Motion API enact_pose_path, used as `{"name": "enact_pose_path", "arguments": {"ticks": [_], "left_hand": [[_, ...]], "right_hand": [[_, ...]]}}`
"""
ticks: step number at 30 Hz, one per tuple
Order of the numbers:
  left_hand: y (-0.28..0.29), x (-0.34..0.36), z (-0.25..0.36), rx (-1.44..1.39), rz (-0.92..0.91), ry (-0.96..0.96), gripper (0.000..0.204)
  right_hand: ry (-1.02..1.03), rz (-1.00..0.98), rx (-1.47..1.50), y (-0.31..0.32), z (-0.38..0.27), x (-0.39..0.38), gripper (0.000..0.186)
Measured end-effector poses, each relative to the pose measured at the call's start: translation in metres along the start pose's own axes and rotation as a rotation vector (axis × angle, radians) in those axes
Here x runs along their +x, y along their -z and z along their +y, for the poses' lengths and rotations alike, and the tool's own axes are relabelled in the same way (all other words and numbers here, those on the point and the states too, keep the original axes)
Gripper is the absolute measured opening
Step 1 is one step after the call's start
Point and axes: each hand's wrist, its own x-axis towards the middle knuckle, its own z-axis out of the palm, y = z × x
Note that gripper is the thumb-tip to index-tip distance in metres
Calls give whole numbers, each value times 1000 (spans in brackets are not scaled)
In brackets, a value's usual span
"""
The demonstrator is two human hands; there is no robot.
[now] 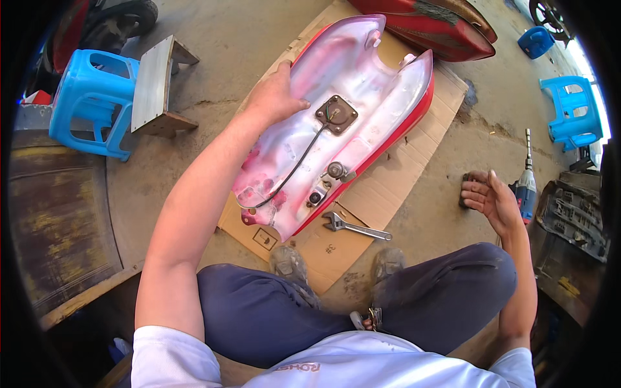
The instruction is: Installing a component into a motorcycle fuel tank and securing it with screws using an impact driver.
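Note:
An upturned motorcycle fuel tank [301,161], red outside with a pink-and-white underside, lies slantwise before me. My left hand [275,97] grips its left rim, thumb over the inner side and the other fingers partly hidden. On the underside are a square brown plate [337,115] with a dark cable [299,163] and, lower right, a round black fitting [336,170]. Off to the right, away from the tank, my right hand [490,197] has its fingers curled around a small dark object [463,193], mostly hidden. Below the tank lies an adjustable wrench [356,227].
Flattened cardboard [388,171] lies under the tank. Beside my right hand stands a blue power drill [525,187]. More red tank-like parts [430,29] lie at the far side. A blue stool [94,103] and a small wooden bench [153,87] are at left, another blue stool [574,113] at right.

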Motion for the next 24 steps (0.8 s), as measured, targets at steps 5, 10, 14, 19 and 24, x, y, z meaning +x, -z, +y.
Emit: {"name": "enact_pose_path", "arguments": {"ticks": [5, 10, 14, 19, 24], "left_hand": [[-8, 8, -26, -116, -84, -12, 93], [0, -68, -25, -71, 428, -243, 72], [-20, -146, -52, 49, 854, -214, 57], [-54, -176, -115, -446, 575, 171, 55], [-64, -176, -129, -585, 366, 161, 33]], "right_hand": [[-301, -62, -242, -70, -27, 83, 80], [402, 254, -880, -142, -61, 96, 56], [994, 229, -1462, -211, -93, 59, 40], [856, -64, -1764, -281, -79, 109, 52], [580, -137, -1832, -287, -49, 175, 77]]}}
